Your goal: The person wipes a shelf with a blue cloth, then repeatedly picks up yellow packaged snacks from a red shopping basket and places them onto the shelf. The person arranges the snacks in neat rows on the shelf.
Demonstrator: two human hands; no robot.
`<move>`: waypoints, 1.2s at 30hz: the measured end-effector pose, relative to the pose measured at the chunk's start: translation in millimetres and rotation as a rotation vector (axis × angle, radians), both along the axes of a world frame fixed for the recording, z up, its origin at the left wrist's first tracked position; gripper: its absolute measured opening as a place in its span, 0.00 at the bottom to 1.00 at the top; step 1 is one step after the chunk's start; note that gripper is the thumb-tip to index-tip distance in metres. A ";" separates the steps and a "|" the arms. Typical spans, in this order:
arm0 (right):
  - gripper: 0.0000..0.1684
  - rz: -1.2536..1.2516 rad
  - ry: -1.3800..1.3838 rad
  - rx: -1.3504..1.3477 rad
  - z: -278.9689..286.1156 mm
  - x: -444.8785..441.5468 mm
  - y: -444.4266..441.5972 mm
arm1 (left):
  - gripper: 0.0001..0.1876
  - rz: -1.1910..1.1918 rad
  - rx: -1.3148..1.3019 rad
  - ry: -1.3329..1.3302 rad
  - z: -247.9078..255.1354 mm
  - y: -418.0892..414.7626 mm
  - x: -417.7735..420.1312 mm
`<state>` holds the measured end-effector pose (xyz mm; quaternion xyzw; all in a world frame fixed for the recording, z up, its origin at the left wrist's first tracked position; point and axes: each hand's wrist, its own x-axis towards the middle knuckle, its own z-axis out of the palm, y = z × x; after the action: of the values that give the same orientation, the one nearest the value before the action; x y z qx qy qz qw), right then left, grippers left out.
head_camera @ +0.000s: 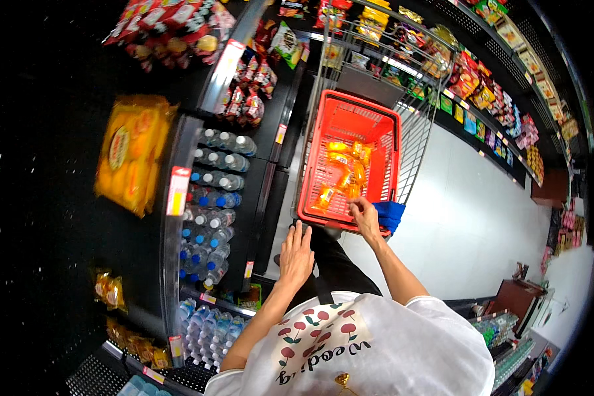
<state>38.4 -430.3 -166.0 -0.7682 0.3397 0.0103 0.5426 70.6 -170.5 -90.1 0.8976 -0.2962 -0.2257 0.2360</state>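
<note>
A red plastic shopping basket (321, 218) sits in the metal shopping cart (418, 148) before me. Several small orange-wrapped snack packets (359, 173) lie loose on its slatted floor. My right hand (365, 218) reaches over the basket's near right corner, fingers loosely bent and apart. Its fingertips are just short of the nearest packets, and I see nothing held in them. Beside that hand, a blue cloth (390, 216) hangs at the basket's corner. My left hand (297, 255) is outside the basket, near its front left corner, palm down with fingers spread and nothing in it.
On the left, black shelving (178, 148) holds a large yellow snack pack (133, 153), red snack bags (173, 24) and rows of water bottles (213, 198). Snack bags (468, 79) fill a curved-looking shelf ahead. Pale floor (455, 198) lies right of the cart.
</note>
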 end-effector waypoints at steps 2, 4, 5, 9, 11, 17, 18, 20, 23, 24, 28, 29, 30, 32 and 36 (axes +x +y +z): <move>0.12 -0.014 0.093 -0.034 -19.8 1.9 -23.5 | 0.41 -0.026 0.025 0.003 -7.7 -15.8 10.0; 0.16 0.023 0.163 -0.159 -54.3 0.7 -46.7 | 0.41 -0.028 0.049 0.015 -13.6 -31.4 18.9; 0.17 0.047 0.164 -0.245 -74.1 -1.0 -55.5 | 0.40 -0.022 0.061 -0.007 -20.7 -36.1 19.9; 0.24 0.097 0.256 -0.381 -119.4 19.2 -78.9 | 0.40 0.000 0.118 -0.047 -39.6 -45.5 22.7; 0.30 0.140 0.313 -0.414 -136.9 31.9 -90.3 | 0.40 0.001 0.147 -0.054 -38.7 -47.5 23.1; 0.37 0.125 0.396 -0.515 -190.9 52.0 -114.1 | 0.42 0.029 0.189 -0.019 -43.3 -50.6 18.1; 0.40 0.129 0.404 -0.510 -196.3 53.8 -116.6 | 0.41 0.035 0.176 -0.016 -43.8 -51.0 18.2; 0.42 0.144 0.457 -0.479 -206.1 55.0 -121.3 | 0.41 0.051 0.151 0.013 -44.5 -51.7 18.3; 0.43 0.149 0.556 -0.423 -206.3 67.5 -118.7 | 0.40 0.060 0.160 0.036 -47.4 -51.9 19.4; 0.44 0.141 0.578 -0.387 -206.2 70.4 -119.6 | 0.39 0.066 0.149 0.056 -47.6 -51.8 20.4; 0.45 0.143 0.611 -0.392 -211.5 78.9 -114.8 | 0.40 0.087 0.155 0.099 -44.4 -53.2 21.5; 0.45 0.139 0.610 -0.400 -213.3 79.5 -113.1 | 0.40 0.085 0.147 0.086 -44.8 -52.6 23.6; 0.43 0.112 0.573 -0.337 -212.6 78.1 -113.1 | 0.40 0.087 0.136 0.079 -44.3 -53.6 23.3; 0.39 0.054 0.498 -0.210 -210.3 75.7 -113.6 | 0.40 0.074 0.141 0.054 -45.6 -51.8 21.6; 0.33 -0.102 0.304 0.218 -199.7 63.3 -118.4 | 0.40 0.062 0.146 0.013 -48.9 -49.3 18.6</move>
<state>101.7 -548.7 -365.8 -0.6763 0.4532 0.1352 0.5647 89.1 -219.8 -139.0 0.9197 -0.2494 -0.2450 0.1788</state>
